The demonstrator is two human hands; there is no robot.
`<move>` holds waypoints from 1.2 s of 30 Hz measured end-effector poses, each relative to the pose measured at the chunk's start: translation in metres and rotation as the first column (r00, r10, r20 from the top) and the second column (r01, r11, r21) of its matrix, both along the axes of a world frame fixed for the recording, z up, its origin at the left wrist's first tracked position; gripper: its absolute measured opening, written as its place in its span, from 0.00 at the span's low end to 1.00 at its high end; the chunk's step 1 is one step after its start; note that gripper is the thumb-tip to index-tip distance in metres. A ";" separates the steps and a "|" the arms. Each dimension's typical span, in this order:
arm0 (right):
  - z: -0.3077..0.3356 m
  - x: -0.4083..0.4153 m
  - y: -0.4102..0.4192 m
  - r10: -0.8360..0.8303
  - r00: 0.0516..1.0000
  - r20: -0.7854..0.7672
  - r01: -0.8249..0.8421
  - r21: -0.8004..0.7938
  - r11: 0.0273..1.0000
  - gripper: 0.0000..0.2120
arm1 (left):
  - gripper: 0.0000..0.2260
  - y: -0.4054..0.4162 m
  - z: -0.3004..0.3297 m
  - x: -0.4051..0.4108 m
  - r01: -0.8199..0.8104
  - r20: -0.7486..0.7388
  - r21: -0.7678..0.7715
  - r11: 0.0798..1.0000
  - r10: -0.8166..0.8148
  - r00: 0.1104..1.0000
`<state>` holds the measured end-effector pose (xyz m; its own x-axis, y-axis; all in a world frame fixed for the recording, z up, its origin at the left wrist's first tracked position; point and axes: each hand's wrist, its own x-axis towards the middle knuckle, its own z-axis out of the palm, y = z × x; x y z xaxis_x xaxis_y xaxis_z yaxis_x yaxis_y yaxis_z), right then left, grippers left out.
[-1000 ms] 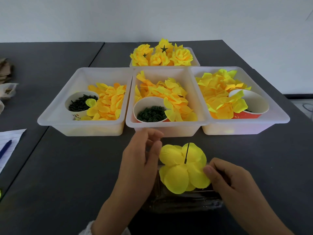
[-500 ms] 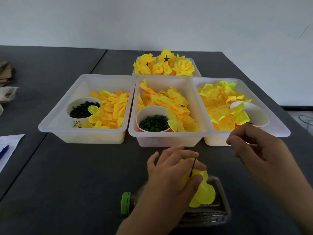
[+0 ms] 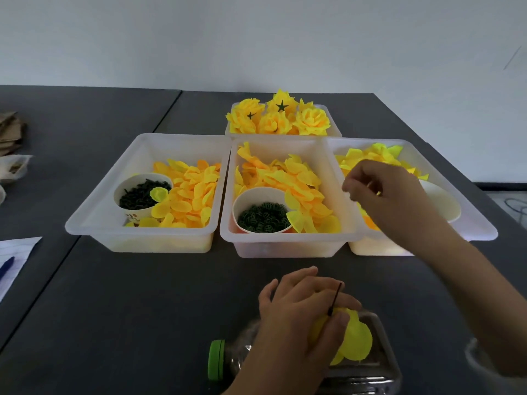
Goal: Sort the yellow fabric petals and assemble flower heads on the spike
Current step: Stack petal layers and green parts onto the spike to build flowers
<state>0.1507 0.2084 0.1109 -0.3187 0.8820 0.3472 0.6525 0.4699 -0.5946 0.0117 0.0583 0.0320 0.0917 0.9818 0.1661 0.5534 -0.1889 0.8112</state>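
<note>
No brand or writing can be read: the white paper cup (image 3: pixel 141 195) of dark green pieces in the left translucent plastic bin (image 3: pixel 99 212) carries a small red print too fine to make out.

The dark grey tabletop (image 3: pixel 142 309) meets a plain pale wall (image 3: pixel 256 38).

At its near edge the left hand (image 3: pixel 299 315) lies with fingers curled over the yellow fabric petals (image 3: pixel 355 342) threaded on the thin black spike (image 3: pixel 335 297), which rises from a clear plastic bottle with a green cap (image 3: pixel 216 360) lying on its side.

The right hand (image 3: pixel 390 195) hovers over the right bin (image 3: pixel 482 223), fingertips pinched together; whether they hold a petal, I cannot tell.

A far bin (image 3: pixel 335 129) holds finished yellow flower heads (image 3: pixel 279 118).
</note>
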 end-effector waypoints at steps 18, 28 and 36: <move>-0.038 0.063 0.072 -0.126 0.485 0.865 0.021 0.132 0.991 0.23 | 0.15 -0.003 0.021 -0.025 -0.059 -0.005 0.275 0.960 0.063 0.998; 0.013 0.077 0.068 -0.142 0.940 0.311 0.024 0.355 0.935 0.07 | 0.14 -0.010 0.050 -0.043 -0.223 0.264 0.235 0.946 0.159 0.951; 0.057 0.057 -0.004 0.061 0.808 -0.585 -0.347 -0.390 0.853 0.09 | 0.10 -0.002 0.069 -0.038 -0.274 0.377 0.211 0.938 0.180 0.908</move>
